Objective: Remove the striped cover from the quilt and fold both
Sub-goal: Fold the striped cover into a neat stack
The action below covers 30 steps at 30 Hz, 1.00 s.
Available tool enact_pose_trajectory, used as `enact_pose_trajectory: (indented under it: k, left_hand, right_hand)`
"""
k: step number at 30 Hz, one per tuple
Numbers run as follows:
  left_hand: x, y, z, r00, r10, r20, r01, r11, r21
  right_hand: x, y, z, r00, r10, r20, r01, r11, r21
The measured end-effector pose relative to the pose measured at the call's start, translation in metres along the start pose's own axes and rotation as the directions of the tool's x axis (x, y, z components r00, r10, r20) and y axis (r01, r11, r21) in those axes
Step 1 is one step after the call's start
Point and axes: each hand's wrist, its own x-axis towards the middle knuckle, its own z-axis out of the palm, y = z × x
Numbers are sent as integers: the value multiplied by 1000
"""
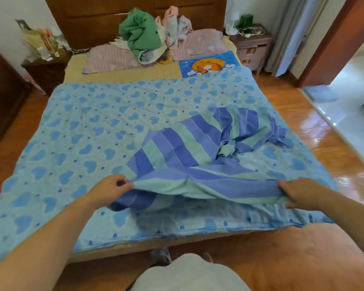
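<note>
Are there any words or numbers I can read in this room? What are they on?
No text can be read here.
Blue cartoon pillow: white letters along its bottom edge, partly hidden by the heart quilt and too blurred to read.
Paper bag on the left nightstand: red print, too small to read.

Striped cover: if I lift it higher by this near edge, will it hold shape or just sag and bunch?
Probably sag: the striped cover already droops between the left hand and right hand. It looks thin and light, judging by its sharp creases and crumpled far end. That bunched part may drag across the quilt rather than lift clear.
</note>
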Motion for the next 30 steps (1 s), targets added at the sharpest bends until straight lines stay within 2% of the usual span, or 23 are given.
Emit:
enact_pose_trajectory:
  k: [2, 5, 10, 13, 15, 17, 20, 23, 25, 26, 28, 30]
  left_hand:
    - [-2, -6, -1, 996, -49, 73, 48, 999, 14]
    - [-6, -4, 5, 981, -50, 185, 44, 998, 38]
    - [-14, 8, 13, 915, -7, 403, -81, 976, 201]
    - [-13, 5, 16, 875, -11, 485, -204, 899, 388]
    - [-13, 1, 18, 900, -5, 435, -218, 861, 460]
    - [-14, -2, 20, 948, 15, 319, -154, 896, 416]
    - [-15, -8, 25, 988, -10, 155, -44, 939, 341]
    - [-17, -13, 27, 997, -65, -36, 74, 912, 403]
    - [-19, -21, 23, 979, -120, -164, 181, 881, 437]
    - [-18, -25, 21, 967, -154, -202, 229, 872, 432]
    - [-17, -30, 23, 944, -220, -246, 302, 877, 373]
    - [-15, -31, 29, 930, -231, -286, 318, 894, 314]
  right_hand:
    - [-4, 6, 20, 990, 64, 124, -48, 991, -129]
    - [-7, -2, 37, 966, 133, 222, -70, 960, -271]
    - [-2, -15, 42, 933, 158, 324, -64, 958, -280]
    - [-2, -15, 51, 931, 120, 345, -26, 964, -265]
    - [-3, -15, 58, 944, 133, 302, -54, 965, -257]
    - [-3, -15, 63, 946, 174, 273, -125, 974, -190]
    - [-3, -15, 64, 925, 207, 319, -216, 976, -7]
    - [5, -7, 71, 918, 213, 335, -306, 918, 253]
    - [13, -1, 77, 906, 319, 279, -416, 797, 437]
    - [19, 3, 82, 877, 411, 248, -479, 712, 513]
    - [26, 6, 89, 797, 567, 207, -560, 568, 602]
    - [32, 6, 95, 712, 661, 238, -626, 444, 640]
